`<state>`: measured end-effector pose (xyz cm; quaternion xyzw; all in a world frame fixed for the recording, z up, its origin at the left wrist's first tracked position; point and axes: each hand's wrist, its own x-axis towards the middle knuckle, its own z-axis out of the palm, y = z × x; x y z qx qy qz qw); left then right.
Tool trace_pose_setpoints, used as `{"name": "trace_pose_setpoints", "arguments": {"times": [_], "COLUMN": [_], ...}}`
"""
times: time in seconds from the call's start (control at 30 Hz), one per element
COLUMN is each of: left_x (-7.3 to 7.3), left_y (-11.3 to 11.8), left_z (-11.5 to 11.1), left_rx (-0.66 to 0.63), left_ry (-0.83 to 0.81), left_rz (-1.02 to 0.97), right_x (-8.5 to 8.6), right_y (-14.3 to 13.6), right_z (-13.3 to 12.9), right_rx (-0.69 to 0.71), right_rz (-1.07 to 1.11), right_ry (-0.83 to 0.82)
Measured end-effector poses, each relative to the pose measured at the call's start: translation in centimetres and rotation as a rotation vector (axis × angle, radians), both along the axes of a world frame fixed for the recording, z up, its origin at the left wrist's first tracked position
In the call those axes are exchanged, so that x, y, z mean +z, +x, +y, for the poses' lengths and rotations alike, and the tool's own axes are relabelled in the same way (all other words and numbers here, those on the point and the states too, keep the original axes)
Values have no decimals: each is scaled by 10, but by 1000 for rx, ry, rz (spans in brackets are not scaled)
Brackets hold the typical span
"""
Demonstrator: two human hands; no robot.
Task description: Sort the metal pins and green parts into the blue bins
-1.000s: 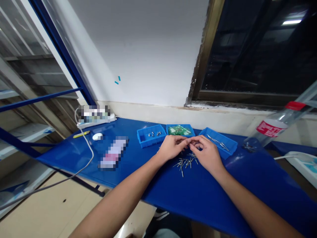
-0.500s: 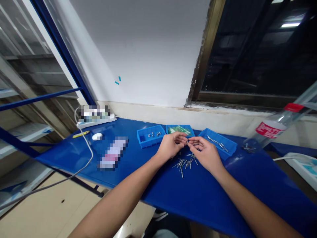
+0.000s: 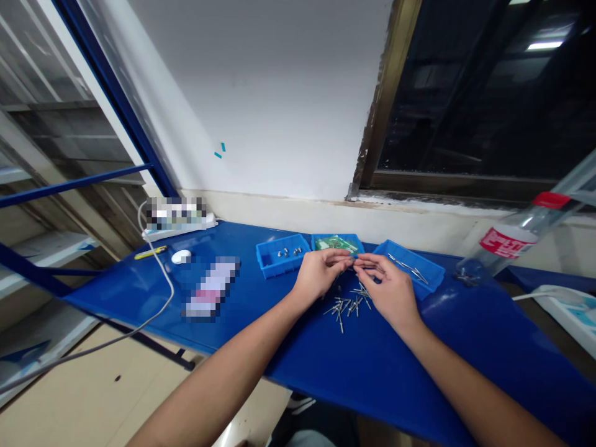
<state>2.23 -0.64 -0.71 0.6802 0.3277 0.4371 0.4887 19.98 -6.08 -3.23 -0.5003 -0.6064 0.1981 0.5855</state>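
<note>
Thumb and fingers of the left hand (image 3: 321, 273) and right hand (image 3: 391, 287) pinch close, each grip facing the other, tips almost meeting; whether anything small is clamped between them, I cannot tell. Metal pins (image 3: 343, 303) lie loose on the bench (image 3: 354, 372) at 6 o'clock from the fingertips, just beside the hands. Each looks light, stiff and hard to damage, though a smooth shank may slip or roll; a thumb-and-forefinger pinch at mid-length should suit. Long axes cross without order: the nearest pin runs roughly 12 to 6, others lean toward 8 or 5. Around the pile, the left bin (image 3: 286, 269) stands at 10 o'clock, the middle bin (image 3: 354, 238) at 12, the right bin (image 3: 434, 282) at 2.
</note>
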Motion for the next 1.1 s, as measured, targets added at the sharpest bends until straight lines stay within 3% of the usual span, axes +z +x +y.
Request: {"name": "trace_pose_setpoints", "arguments": {"times": [0.13,0.27,0.33,0.47,0.63,0.73,0.83,0.97,1.03,1.1], "left_x": [12,27,31,31,29,33,37,33,28,23], "left_y": [-8,-26,-38,-55,-60,-56,-45,-24,-13,-6], "left_z": [0,7,14,27,32,25,12,-8,-14,-16], "left_rx": [62,255,367,590,714,657,442,140,68,75], "left_ry": [206,545,627,561,526,620,669,502,454,387], "left_rz": [94,400,536,745,859,753,546,347,329,311], "right_x": [6,10,10,4,-6,-9,-8,1,5,8], "right_y": [-2,2,4,2,-2,-2,-2,-1,0,0], "right_z": [-4,-4,-4,-3,3,6,6,2,0,-1], "right_rx": [20,16,74,212,257,268,236,122,30,-51], "right_rz": [-89,-361,-534,-676,-685,-671,-645,-504,-408,-290], "right_ry": [47,103,132,103,41,32,42,50,61,79]}}
